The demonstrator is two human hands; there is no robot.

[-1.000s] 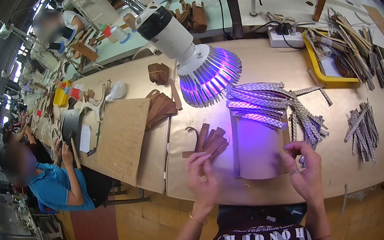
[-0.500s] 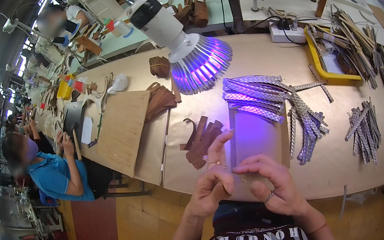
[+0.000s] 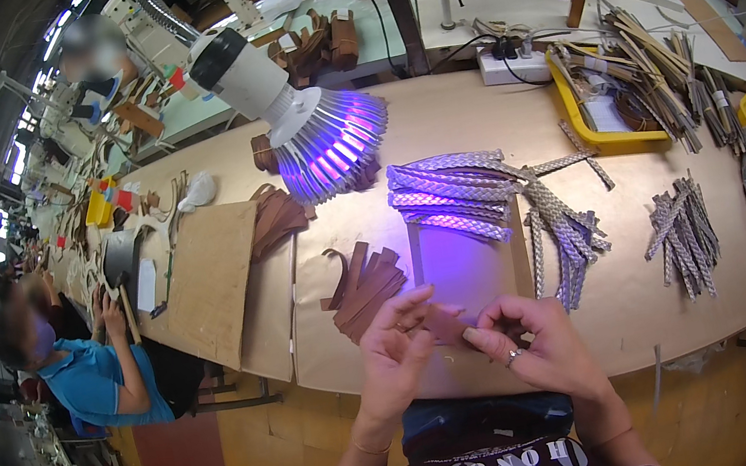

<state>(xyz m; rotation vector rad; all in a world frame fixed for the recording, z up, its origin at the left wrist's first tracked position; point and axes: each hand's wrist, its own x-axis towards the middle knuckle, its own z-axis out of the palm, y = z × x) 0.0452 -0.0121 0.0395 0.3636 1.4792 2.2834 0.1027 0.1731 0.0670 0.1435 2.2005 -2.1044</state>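
A short, flat brown piece (image 3: pixel 448 326), apparently leather, is pinched between the thumb and fingers of my right hand (image 3: pixel 541 343). Its far end reaches the fingers of my left hand (image 3: pixel 392 360), which are spread and partly bent, with the thumb apart from them. Both hands are over the table's near edge. Just beyond them lies a flat board (image 3: pixel 469 266) lit violet. Grey-white braided strips (image 3: pixel 451 200) cover its far end, and more braided strips (image 3: pixel 563 236) spill off its right side. Brown flat strips (image 3: pixel 368 291) lie fanned out left of the board.
A lamp (image 3: pixel 328 142) with a finned head hangs over the table, shining violet. At the back right is a yellow tray (image 3: pixel 609 139) of strips, near a white power strip (image 3: pixel 513 66). A braided bundle (image 3: pixel 684 235) lies right. A person in blue (image 3: pixel 106 376) works at left.
The brown piece now shows between my hands, pinched by the right one. My left fingers have come lower. The whole view has shifted, so the table and lamp appear further left.
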